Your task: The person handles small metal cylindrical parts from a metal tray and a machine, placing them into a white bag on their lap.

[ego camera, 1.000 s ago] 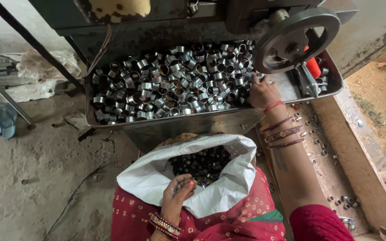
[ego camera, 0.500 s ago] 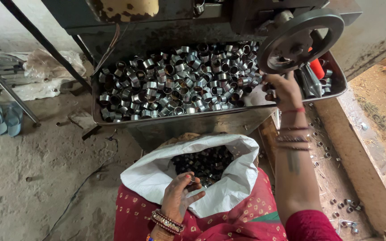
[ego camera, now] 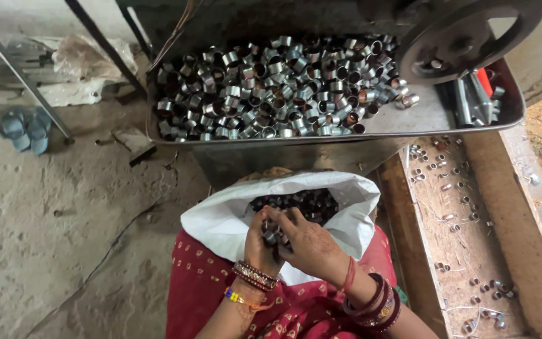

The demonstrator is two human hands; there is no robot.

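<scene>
While the metal tray [ego camera: 428,119] sits heaped with shiny steel bushings [ego camera: 283,88], I work over the white sack [ego camera: 221,220].
Dark bushings [ego camera: 305,202] fill it; my left hand [ego camera: 260,242] and right hand [ego camera: 312,245] meet at its mouth, fingers curled round a few rings [ego camera: 271,237].

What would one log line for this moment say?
left hand: holds metal rings | right hand: touching those rings | both over white sack on lap | tray ahead: heaped shiny rings
</scene>
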